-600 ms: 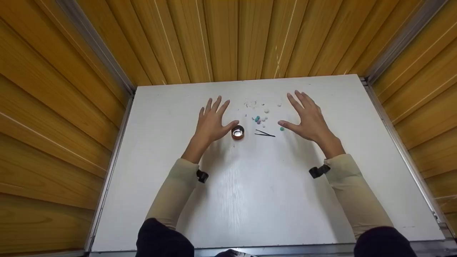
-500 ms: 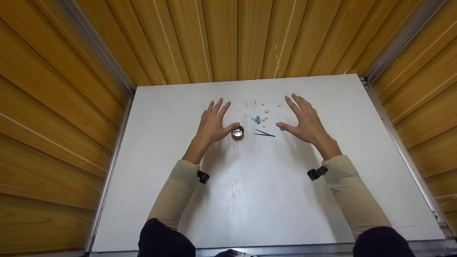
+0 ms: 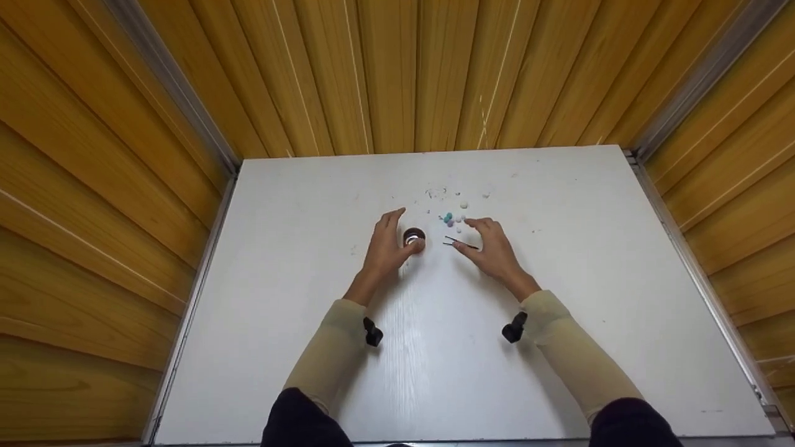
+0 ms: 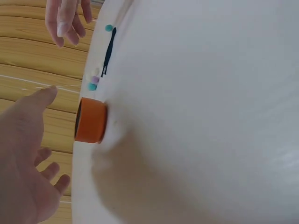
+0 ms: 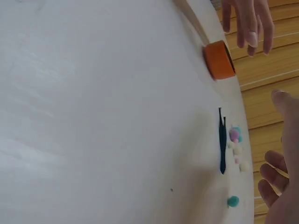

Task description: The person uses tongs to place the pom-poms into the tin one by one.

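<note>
A small round orange container point(image 4: 91, 120) with a dark inside stands upright on the white table. My left hand point(image 3: 386, 248) is beside and above it, thumb and fingers spread apart, holding nothing. In the head view its thumb covers part of the container's rim. Black tweezers point(image 5: 222, 142) lie flat to the right of the container. Over them hovers my right hand point(image 3: 494, 249), fingers relaxed and parted, with nothing between them. Several small pom-poms point(image 3: 448, 218), teal, purple and pale, lie behind the tweezers. A lone teal pom-pom point(image 5: 233, 201) shows near the tweezers' closed end.
The white table point(image 3: 435, 372) reaches up to yellow wood-like panels point(image 3: 397, 74) at the back and sides. Dark specks point(image 3: 436, 193) lie on the surface behind the pom-poms. Each wrist carries a black camera.
Both hands have come closer together and nearer to the table's front. The right hand has moved left over the tweezers; the left has moved right, beside the container. The head view has tilted slightly.
</note>
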Demonstrator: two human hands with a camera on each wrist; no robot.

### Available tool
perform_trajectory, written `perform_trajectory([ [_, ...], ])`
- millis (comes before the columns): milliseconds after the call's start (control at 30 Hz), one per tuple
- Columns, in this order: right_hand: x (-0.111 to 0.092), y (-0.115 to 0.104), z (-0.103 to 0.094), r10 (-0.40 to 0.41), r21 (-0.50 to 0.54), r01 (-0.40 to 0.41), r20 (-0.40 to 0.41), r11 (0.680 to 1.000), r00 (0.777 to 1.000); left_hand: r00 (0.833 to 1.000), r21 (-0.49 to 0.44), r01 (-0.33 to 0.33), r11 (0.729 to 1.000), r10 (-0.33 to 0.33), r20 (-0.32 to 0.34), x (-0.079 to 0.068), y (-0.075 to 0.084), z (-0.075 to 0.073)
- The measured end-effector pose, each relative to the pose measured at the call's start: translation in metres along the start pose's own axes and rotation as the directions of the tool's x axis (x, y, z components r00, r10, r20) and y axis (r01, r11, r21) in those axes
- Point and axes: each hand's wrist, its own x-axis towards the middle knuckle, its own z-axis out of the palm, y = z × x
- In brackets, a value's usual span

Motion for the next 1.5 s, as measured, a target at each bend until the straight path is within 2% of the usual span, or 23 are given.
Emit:
perform_trajectory([
  [133, -0.004, 0.006, 0.024, 0.036, -0.003, -0.036, 0.020, 0.999, 0.999, 1.000, -0.042, 0.014, 0.999, -0.015, -0.020, -0.002, -0.006, 0.016],
  [300, -0.002, 0.014, 0.041, 0.070, -0.043, -0.070, 0.012, 0.997, 0.997, 0.999, -0.070, 0.028, 0.997, -0.029, -0.013, 0.000, -0.008, 0.027],
  [500, 0.003, 0.015, 0.051, 0.068, -0.044, -0.069, -0.027, 0.997, 0.997, 0.999, -0.130, 0.021, 0.991, -0.027, -0.044, 0.002, -0.014, 0.033],
  [733, -0.001, 0.017, 0.062, 0.111, 0.009, -0.111, -0.080, 0.994, 0.991, 0.999, -0.180, -0.003, 0.984, -0.005, -0.043, 0.004, -0.020, 0.040],
  [967, -0.004, 0.016, 0.064, 0.122, 0.030, -0.120, -0.114, 0.992, 0.986, 0.998, -0.330, 0.008, 0.944, -0.029, -0.058, -0.001, -0.028, 0.044],
  [1300, -0.003, 0.015, 0.064, 0.112, 0.010, -0.112, -0.113, 0.994, 0.987, 0.991, -0.240, -0.017, 0.971, -0.016, -0.135, -0.008, -0.033, 0.054],
  [1500, -0.003, 0.015, 0.063, 0.124, 0.003, -0.124, -0.100, 0.992, 0.987, 0.989, -0.213, -0.017, 0.977, -0.015, -0.145, -0.007, -0.032, 0.055],
])
